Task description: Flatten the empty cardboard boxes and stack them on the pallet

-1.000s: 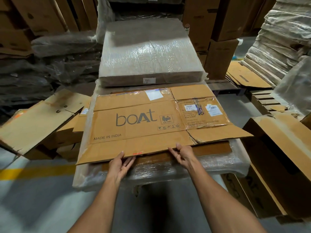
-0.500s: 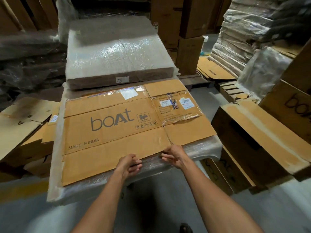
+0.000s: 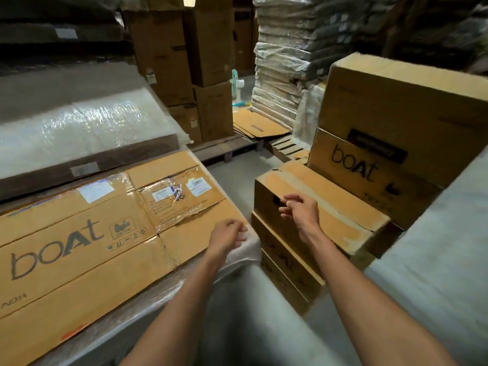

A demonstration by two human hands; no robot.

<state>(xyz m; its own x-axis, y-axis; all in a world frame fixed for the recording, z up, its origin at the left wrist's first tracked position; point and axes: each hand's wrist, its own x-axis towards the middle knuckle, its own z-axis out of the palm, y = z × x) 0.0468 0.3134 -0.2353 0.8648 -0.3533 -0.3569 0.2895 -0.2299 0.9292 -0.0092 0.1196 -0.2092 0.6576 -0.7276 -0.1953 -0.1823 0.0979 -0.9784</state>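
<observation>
The flattened box [image 3: 87, 249] lies flat, printed "boAt", with taped labels. My left hand [image 3: 227, 236] hovers at its corner, fingers loosely curled, empty. My right hand [image 3: 301, 210], half-curled and empty, is at the upright box [image 3: 317, 207].

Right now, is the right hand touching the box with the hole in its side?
Cannot tell. In the head view the right hand overlaps the upright box by its handle hole, fingers curled, but blur hides any contact or gap.

Flattened box [image 3: 87, 249] lies on the wrapped stack [image 3: 239, 256]; upright boxes [image 3: 319, 207] stand right.
</observation>
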